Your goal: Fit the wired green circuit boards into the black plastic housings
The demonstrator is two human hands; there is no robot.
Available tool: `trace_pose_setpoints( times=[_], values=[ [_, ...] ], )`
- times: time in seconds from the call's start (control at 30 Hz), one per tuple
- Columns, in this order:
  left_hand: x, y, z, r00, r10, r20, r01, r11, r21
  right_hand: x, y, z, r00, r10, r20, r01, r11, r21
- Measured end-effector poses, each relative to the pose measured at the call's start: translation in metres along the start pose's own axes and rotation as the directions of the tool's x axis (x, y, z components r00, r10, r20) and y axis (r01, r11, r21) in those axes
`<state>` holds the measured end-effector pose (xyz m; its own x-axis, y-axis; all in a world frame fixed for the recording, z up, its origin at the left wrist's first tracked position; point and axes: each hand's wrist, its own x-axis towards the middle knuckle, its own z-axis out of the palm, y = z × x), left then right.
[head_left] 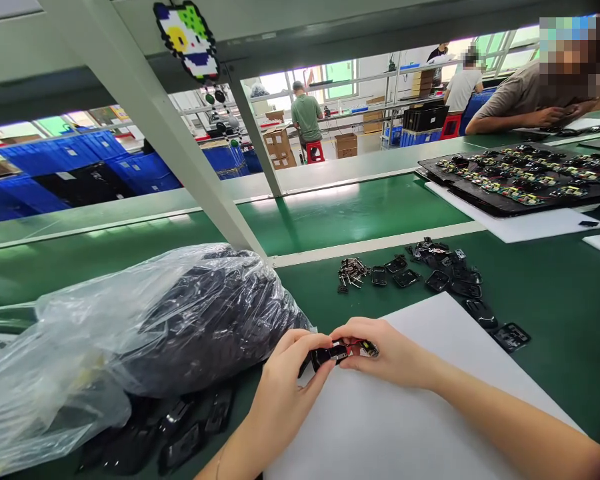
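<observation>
My left hand is closed around a small black plastic housing, thumb below and fingers above. My right hand pinches at the housing's right end, where a small circuit board with a yellow part and a red wire shows under the fingers. Both hands meet over the upper left edge of a white sheet. How far the board sits inside the housing is hidden by my fingers.
A clear plastic bag of black parts lies at left, with loose black covers below it. Metal pins and black shells lie ahead. Circuit assemblies fill a black tray; a co-worker sits beyond. A slanted post stands left.
</observation>
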<state>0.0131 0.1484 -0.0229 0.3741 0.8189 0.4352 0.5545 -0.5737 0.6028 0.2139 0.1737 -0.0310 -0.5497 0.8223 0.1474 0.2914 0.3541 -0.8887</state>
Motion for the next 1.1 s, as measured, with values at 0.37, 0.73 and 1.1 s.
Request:
trace_pose_setpoints(
  times=[0.37,0.73,1.1],
  values=[
    [0.000,-0.005,-0.002,0.982,0.188,0.013,-0.189,0.977,0.095,0.001,0.003,-0.005,0.997,0.062,-0.034,-0.059,0.995,0.083],
    [0.000,-0.014,0.013,0.945,0.255,0.205,-0.282,0.953,0.112,-0.004,0.005,-0.017,0.983,0.106,0.152,-0.065,0.965,-0.254],
    [0.002,-0.012,0.010,0.890,0.376,0.259,-0.434,0.873,0.222,-0.002,0.007,-0.029,0.970,0.140,0.200,-0.070,0.944,-0.322]
  ],
)
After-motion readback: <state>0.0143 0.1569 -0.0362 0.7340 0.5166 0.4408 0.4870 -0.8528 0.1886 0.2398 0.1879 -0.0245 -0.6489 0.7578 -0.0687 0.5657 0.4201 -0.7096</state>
